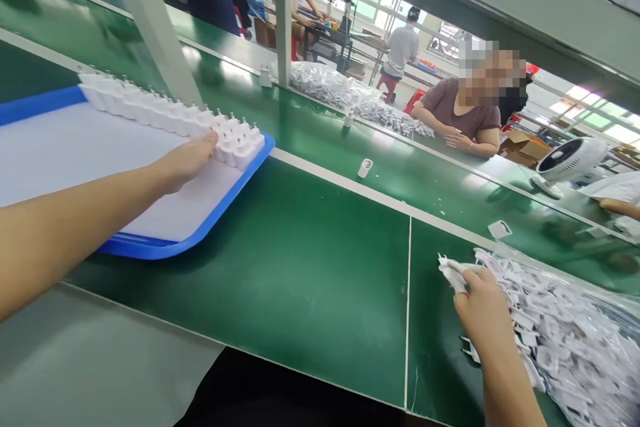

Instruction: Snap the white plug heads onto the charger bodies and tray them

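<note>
My left hand (187,159) reaches onto a blue tray (165,247) lined with a white sheet. Its fingertips touch the near end of a row of white plug adapters (170,113) standing along the tray's far edge. The fingers lie fairly flat, and I cannot see whether they pinch one. My right hand (480,307) rests on the edge of a large pile of white plug adapters (565,333) at the right. It is closed on a white adapter (453,270) that sticks out to the left.
The green conveyor belt (310,247) runs between tray and pile, with loose adapters (365,167) on it. A person (463,113) sits across the belt by heaps of bagged parts (345,97). A small white fan (570,161) stands at the right. A grey post (150,20) rises behind the tray.
</note>
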`<state>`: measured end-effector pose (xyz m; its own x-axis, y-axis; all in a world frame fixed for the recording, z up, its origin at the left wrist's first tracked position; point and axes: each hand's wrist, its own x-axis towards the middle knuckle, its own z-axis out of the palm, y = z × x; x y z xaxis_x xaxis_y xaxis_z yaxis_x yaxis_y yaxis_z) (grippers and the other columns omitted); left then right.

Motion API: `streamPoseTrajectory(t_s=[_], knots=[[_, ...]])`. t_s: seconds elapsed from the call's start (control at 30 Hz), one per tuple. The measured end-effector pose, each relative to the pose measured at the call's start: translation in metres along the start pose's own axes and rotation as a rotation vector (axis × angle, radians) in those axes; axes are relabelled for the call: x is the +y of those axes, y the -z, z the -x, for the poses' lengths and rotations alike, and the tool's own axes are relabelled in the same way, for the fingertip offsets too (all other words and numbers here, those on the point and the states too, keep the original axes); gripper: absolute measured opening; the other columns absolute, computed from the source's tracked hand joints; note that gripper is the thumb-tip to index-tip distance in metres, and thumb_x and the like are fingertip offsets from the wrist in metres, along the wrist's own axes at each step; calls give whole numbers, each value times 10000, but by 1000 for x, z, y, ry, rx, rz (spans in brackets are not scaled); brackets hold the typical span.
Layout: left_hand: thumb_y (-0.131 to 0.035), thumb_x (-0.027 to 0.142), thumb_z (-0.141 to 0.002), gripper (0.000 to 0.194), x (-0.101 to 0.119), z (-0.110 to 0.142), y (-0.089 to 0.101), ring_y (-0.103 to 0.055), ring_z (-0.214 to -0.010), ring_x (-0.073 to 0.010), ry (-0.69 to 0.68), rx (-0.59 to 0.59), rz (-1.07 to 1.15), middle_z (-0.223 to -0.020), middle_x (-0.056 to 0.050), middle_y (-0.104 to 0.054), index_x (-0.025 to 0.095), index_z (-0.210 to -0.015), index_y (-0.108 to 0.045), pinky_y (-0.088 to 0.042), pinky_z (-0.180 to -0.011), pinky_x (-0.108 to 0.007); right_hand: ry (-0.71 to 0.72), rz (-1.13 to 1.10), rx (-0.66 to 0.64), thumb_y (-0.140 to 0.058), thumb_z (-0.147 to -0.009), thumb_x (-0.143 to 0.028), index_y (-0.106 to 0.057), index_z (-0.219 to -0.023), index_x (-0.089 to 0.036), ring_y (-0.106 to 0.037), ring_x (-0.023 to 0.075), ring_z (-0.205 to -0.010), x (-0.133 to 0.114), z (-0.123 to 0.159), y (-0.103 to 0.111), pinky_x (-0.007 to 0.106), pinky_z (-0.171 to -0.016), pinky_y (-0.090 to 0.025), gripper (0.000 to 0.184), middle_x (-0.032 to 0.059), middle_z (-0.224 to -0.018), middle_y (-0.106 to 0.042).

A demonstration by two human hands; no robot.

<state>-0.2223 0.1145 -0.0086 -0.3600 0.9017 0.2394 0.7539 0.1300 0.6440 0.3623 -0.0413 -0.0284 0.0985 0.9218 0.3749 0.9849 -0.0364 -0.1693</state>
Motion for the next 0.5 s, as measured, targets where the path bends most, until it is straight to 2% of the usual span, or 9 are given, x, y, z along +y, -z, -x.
streamPoseTrajectory(t_s=[0.07,0.1,0.17,0.2,0.23,0.27,0.33,0.4,0.5], knots=[[-343,716,-1140,781,19,11,3,-488,-1524,-471,34,74,-35,-1564,-263,-607,77,-1539,-551,-404,-1247,-748,-57,-157,-50,-541,-893,-343,-756,-946,-234,-658,262,-809,-20,-12,1,425,-733,-528,247,115,-1032,-717],[-376,695,-1126,799,33,18,3,-387,-1606,-467,4,120,-47,-1659,-270,-524,64,-1604,-489,-301,-1322,-741,-90,-279,-93,-590,-895,-396,-763,-955,-231,-662,251,-804,-31,-18,1,429,-747,-545,246,110,-1056,-732],[-460,613,-1105,762,71,33,-5,-315,-1668,-381,-151,153,-37,-1745,-218,-446,93,-1662,-445,-180,-1417,-608,-148,-570,-179,-726,-869,-504,-802,-991,-233,-686,241,-851,-50,-26,-4,450,-822,-590,307,95,-1108,-745],[-485,568,-1097,701,91,39,-15,-363,-1645,-347,-256,139,-12,-1713,-186,-496,120,-1635,-498,-189,-1426,-551,-177,-726,-203,-797,-833,-539,-828,-1004,-236,-701,248,-910,-59,-29,-8,469,-896,-604,349,86,-1102,-740],[-497,542,-1090,627,112,43,-29,-414,-1614,-334,-330,65,24,-1651,-161,-569,142,-1564,-582,-214,-1423,-520,-221,-876,-218,-871,-780,-562,-848,-1005,-240,-712,256,-969,-66,-30,-12,486,-970,-604,394,78,-1087,-737],[-538,547,-1064,572,130,45,-47,-473,-1571,-335,-348,-9,43,-1576,-142,-641,168,-1474,-662,-279,-1402,-498,-271,-1005,-236,-940,-715,-572,-859,-1004,-240,-722,262,-1004,-72,-29,-16,498,-1021,-600,447,72,-1063,-740],[-670,546,-978,565,161,43,-90,-545,-1515,-368,-310,-125,73,-1491,-153,-708,172,-1399,-716,-427,-1311,-487,-351,-1157,-288,-1019,-614,-609,-859,-1007,-233,-752,260,-984,-79,-24,-24,504,-1019,-622,567,67,-1011,-768],[-769,557,-897,659,179,34,-134,-566,-1497,-420,-215,-190,98,-1489,-203,-712,143,-1407,-711,-497,-1229,-524,-400,-1225,-354,-1037,-568,-671,-850,-1036,-225,-787,256,-926,-81,-17,-28,491,-949,-664,673,74,-990,-805],[-862,729,-791,865,191,16,-185,-515,-1538,-479,-73,-241,130,-1524,-250,-684,89,-1358,-727,-495,-1145,-575,-468,-1323,-434,-1042,-547,-714,-849,-1074,-227,-824,255,-900,-79,-9,-27,443,-864,-693,743,76,-1003,-832]])
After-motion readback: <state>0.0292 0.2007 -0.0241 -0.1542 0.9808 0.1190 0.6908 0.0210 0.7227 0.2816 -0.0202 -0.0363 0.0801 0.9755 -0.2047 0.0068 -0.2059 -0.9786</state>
